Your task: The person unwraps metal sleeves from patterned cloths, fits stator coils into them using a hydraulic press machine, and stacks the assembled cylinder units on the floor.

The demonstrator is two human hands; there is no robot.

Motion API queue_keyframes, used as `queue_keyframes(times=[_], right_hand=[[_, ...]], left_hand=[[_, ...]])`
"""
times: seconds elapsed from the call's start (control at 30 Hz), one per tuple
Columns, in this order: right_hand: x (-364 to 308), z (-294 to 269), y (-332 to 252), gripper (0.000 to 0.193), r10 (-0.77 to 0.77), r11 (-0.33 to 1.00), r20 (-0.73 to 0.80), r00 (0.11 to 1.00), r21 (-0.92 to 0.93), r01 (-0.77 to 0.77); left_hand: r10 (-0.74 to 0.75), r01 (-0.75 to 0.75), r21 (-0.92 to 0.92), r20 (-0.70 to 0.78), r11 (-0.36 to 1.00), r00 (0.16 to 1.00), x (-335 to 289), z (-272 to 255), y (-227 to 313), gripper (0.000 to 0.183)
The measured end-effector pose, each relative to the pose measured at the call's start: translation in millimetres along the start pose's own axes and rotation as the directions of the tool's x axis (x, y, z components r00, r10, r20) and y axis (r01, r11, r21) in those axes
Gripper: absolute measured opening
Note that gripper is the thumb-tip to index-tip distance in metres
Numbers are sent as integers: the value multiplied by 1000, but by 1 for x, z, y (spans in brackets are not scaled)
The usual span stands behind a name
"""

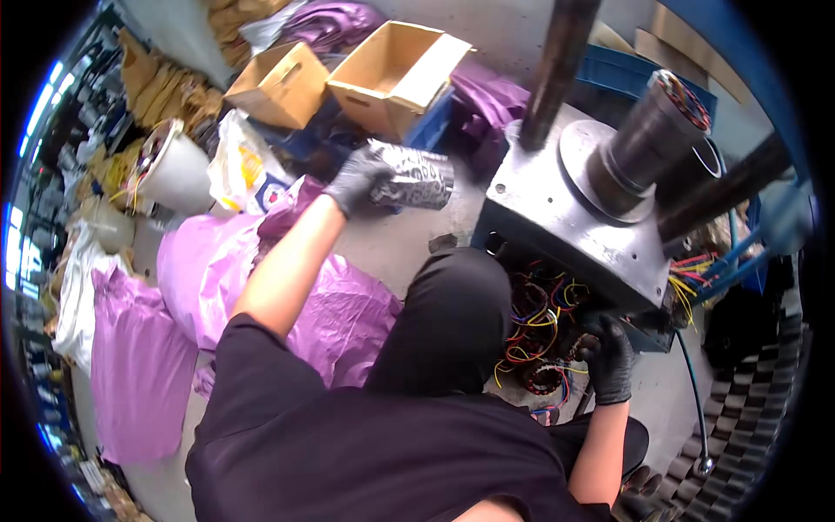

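**Stator core raised in my left hand beside the press**

Stator core point(410, 179), a grey metal cylinder, sits up in front of me in my left hand point(358, 178), the black-gloved fingers wrapped tight around its near end, above the concrete floor and just left of the steel press block point(565, 228). My right hand point(607, 358), also gloved in black, reaches low under that block, its fingers curled against a wound stator point(546, 376) among a heap of red, yellow and blue lead wires point(535, 306); I cannot tell whether they grip it. Another dark stator point(654, 129) stands on the block's round plate. Pink plastic bags point(209, 270) lie to my left, with open cardboard boxes point(391, 74) beyond them.
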State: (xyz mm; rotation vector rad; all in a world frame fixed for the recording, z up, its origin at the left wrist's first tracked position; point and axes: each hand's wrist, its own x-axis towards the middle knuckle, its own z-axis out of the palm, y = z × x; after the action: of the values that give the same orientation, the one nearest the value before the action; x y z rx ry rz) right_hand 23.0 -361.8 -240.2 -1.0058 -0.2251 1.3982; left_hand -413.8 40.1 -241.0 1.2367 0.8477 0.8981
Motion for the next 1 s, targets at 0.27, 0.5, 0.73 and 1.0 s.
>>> queue_keyframes(times=[0.27, 0.5, 0.73, 1.0], right_hand=[[20, -35, 33, 45, 3, 983, -149, 989, -182, -30], [30, -78, 46, 45, 78, 974, -158, 984, -200, -109], [26, -57, 30, 47, -12, 952, -202, 979, -301, -50], [55, 203, -37, 57, -282, 557, 265, 922, -738, 382]], left_hand=[[-121, 271, 962, -274, -37, 954, 19, -1, -137, 29], [147, 176, 981, -163, -78, 976, 3, -21, -208, 36], [104, 178, 935, -219, 305, 970, 5, -35, -127, 29], [65, -44, -203, 98, 978, 993, -87, 39, 11, 73]])
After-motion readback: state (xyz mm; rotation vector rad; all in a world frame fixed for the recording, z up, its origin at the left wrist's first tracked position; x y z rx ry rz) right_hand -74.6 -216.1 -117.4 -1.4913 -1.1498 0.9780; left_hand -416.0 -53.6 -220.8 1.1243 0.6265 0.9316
